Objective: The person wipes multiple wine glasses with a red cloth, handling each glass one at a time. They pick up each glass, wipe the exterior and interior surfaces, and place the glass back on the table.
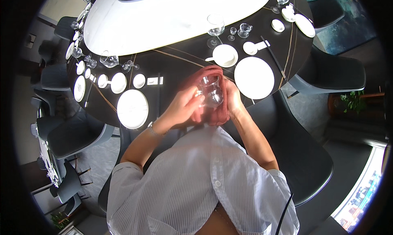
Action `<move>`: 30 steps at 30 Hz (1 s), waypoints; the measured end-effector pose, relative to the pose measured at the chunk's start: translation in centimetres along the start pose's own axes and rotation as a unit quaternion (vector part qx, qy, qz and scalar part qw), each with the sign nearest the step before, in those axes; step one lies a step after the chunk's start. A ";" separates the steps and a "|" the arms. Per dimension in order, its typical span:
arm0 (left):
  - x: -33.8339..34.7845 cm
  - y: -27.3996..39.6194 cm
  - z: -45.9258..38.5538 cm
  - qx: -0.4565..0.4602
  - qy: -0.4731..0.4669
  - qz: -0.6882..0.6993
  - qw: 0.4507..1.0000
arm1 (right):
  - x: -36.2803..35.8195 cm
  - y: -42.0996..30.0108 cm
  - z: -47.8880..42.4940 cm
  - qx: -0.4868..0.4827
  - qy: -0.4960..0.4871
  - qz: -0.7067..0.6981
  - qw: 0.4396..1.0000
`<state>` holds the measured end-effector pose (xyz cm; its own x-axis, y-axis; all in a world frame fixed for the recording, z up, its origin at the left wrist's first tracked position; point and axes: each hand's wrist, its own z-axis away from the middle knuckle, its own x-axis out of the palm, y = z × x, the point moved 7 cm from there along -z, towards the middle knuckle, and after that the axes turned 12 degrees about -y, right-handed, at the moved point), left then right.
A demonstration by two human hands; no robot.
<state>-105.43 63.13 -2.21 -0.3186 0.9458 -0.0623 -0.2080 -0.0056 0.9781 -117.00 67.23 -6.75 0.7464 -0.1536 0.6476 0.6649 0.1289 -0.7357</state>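
Observation:
A small clear glass pitcher [212, 93] is in front of my chest, over the near edge of the dark table. My left hand [188, 102] grips it by the handle, on its left side. Behind and to the right of the glass is a folded red cloth [212, 71], which my right hand [232, 95] holds from the right. The fingers of my right hand are mostly hidden by the cloth. Just right of my right hand lies a large white plate [254, 77], with a white bowl and spoon [225, 55] beyond the cloth.
Further in stand a wine glass [215, 26], a tiny stemmed glass [232, 34] and another glass pitcher [244, 30]. Black chopsticks [273, 58] lie at the right. A white plate [132, 109] is at the left. Black chairs [294, 152] surround the dark table [175, 57].

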 end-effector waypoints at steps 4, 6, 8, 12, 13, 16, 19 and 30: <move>0.6 -0.1 -0.1 -0.001 -0.028 0.023 0.999 | 1.1 1.4 1.4 0.085 0.056 -0.215 0.971; 0.7 0.0 -0.1 0.007 -0.012 0.000 1.000 | 0.9 3.2 1.1 0.097 0.013 -0.281 0.955; 0.8 -0.2 -0.2 0.021 0.017 -0.049 0.998 | 1.7 4.2 1.4 0.100 -0.065 -0.333 0.935; -0.2 -3.0 -0.2 0.122 0.209 -0.284 0.928 | -0.1 8.1 1.0 0.075 0.116 -0.306 0.942; -0.5 -3.6 -0.3 0.124 0.259 -0.344 0.894 | -0.1 9.2 1.0 0.093 0.106 -0.309 0.941; -6.4 -8.6 -0.2 0.095 0.424 -0.287 0.853 | -1.9 10.3 1.7 0.112 0.154 -0.220 0.957; -14.0 -14.5 1.3 -0.053 0.480 -0.022 0.875 | -2.5 8.7 3.8 0.130 0.084 -0.160 0.975; -26.8 -26.2 0.9 -0.026 0.672 0.053 0.738 | -3.3 8.2 7.6 0.131 0.234 -0.190 0.944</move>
<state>-90.59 38.27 -26.03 -0.9581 -0.2366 -0.1614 -0.1408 -0.1013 0.9848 -113.78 76.24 -13.45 0.3979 -0.6456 0.6518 0.9126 0.2060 -0.3531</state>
